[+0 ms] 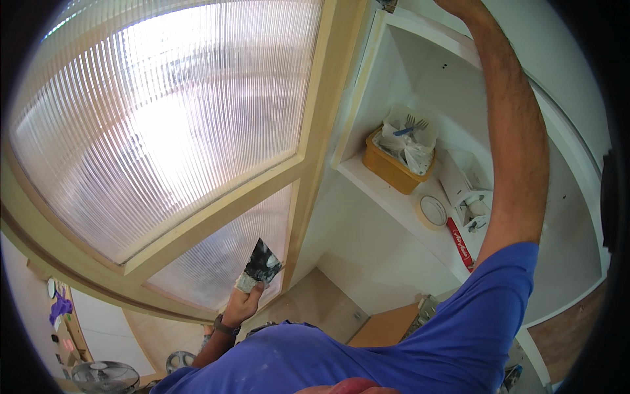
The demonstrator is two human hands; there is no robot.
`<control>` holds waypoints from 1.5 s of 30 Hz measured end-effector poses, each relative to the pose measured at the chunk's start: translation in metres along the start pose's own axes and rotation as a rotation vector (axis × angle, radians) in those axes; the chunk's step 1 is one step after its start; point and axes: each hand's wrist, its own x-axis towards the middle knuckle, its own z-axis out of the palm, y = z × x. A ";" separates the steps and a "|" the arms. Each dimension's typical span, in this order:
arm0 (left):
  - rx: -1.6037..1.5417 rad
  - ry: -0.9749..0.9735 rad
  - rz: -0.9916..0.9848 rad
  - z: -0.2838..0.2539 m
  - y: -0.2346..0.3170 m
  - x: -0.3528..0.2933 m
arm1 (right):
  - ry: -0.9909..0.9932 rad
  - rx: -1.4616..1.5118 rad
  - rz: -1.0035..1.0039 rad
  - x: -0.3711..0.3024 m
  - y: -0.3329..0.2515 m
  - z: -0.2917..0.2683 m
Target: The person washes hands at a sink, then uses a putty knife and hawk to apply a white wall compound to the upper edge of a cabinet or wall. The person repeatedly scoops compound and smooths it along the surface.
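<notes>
My left hand, with a dark watch on the wrist, is closed around a putty knife. Its broad dark blade is smeared with white filler and points up, in front of the lower ribbed glass panel. My right arm reaches far up past the white shelf unit. Only the lower part of my right hand shows at the top edge, by the unit's upper frame; its fingers are cut off, so I cannot see what they hold. A small dark object sits at the frame's upper left corner, partly out of view.
A wood-framed ribbed glass door stands at left. On the shelf are a yellow tub with plastic bags and forks, a tape roll, a red strip and a white box. A fan stands lower left.
</notes>
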 end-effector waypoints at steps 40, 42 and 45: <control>-0.006 -0.010 -0.032 0.000 -0.003 -0.001 | -0.029 -0.004 -0.035 0.011 -0.004 -0.017; -0.040 -0.011 -0.052 0.002 -0.003 -0.001 | -0.045 -0.025 -0.037 0.011 -0.003 -0.011; -0.061 -0.026 -0.088 0.003 -0.001 -0.001 | -0.053 -0.017 -0.077 0.012 0.003 -0.006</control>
